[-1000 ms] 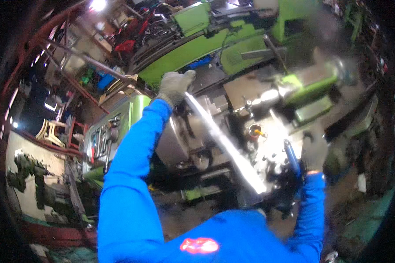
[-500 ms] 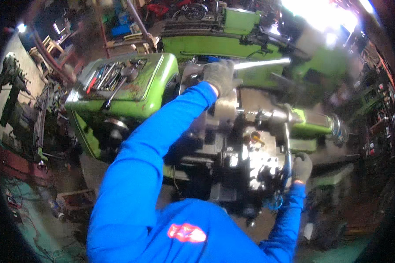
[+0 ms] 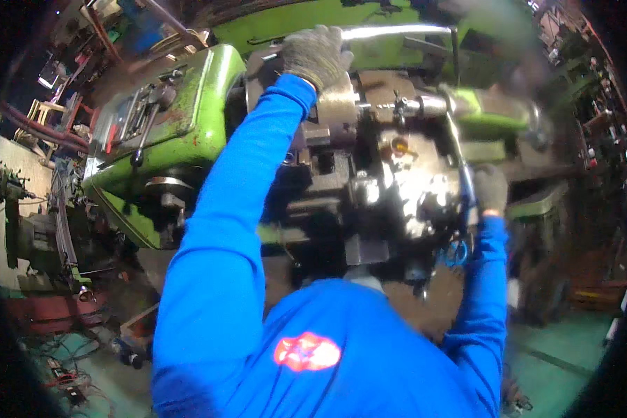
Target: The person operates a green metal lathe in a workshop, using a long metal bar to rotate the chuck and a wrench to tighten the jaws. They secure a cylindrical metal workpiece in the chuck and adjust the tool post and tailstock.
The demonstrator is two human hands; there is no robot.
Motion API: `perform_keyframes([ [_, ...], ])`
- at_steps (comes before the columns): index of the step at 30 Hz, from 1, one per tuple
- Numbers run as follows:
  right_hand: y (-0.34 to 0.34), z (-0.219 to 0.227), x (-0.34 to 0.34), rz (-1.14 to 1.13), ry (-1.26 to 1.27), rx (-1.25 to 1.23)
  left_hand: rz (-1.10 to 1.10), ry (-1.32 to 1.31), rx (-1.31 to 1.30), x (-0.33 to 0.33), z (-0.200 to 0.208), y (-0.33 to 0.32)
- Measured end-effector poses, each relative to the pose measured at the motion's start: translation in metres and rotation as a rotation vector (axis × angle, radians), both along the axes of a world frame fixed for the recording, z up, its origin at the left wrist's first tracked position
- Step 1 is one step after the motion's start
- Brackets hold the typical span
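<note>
My left hand (image 3: 317, 56), in a grey knit glove, reaches over the top of a lathe's metal chuck (image 3: 338, 103). Its fingers curl over the chuck's far side, where their tips are hidden. Facing the chuck is a thin drill-like tool (image 3: 384, 106), held in the tailstock spindle (image 3: 432, 106). My gloved right hand (image 3: 491, 188) is closed at the lower end of a long metal bar (image 3: 457, 143) that slants down from the tailstock. The grip itself is partly hidden and blurred. Below that hand hangs a blue coil (image 3: 455, 253).
Several hand tools (image 3: 136, 118) lie on the green headstock (image 3: 216, 90) at left. The carriage (image 3: 425, 181) shines brightly between my arms. A bright metal pipe (image 3: 397, 31) runs behind the chuck. Another green machine (image 3: 258, 24) stands beyond. Cables (image 3: 76, 369) lie on the floor at lower left.
My view has shifted, so the lathe and both hands appear higher in the picture. Both hands keep about the same places on the lathe.
</note>
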State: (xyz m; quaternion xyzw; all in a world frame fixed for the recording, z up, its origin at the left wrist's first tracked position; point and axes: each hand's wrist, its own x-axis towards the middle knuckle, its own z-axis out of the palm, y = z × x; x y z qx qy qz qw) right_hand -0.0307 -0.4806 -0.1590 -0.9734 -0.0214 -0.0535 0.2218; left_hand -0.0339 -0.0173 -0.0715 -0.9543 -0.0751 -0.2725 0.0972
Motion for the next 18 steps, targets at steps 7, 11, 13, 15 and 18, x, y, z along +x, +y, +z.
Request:
perform_keyframes([
  [7,0.008,0.011,-0.009,0.014,0.008,0.075,0.036,0.049,-0.028,-0.001,0.011,-0.010],
  [11,0.003,0.004,-0.008,-0.012,0.018,0.102,0.059,0.104,-0.008,0.004,0.013,-0.006],
  [13,0.010,0.010,-0.010,-0.051,0.053,0.100,0.089,0.142,-0.008,0.002,0.016,-0.008],
  [15,0.013,0.017,-0.012,-0.067,0.087,0.054,0.132,0.189,-0.025,0.001,0.019,-0.017],
  [18,0.008,0.021,-0.015,0.002,0.042,0.108,0.173,0.200,0.014,0.008,0.022,-0.023],
])
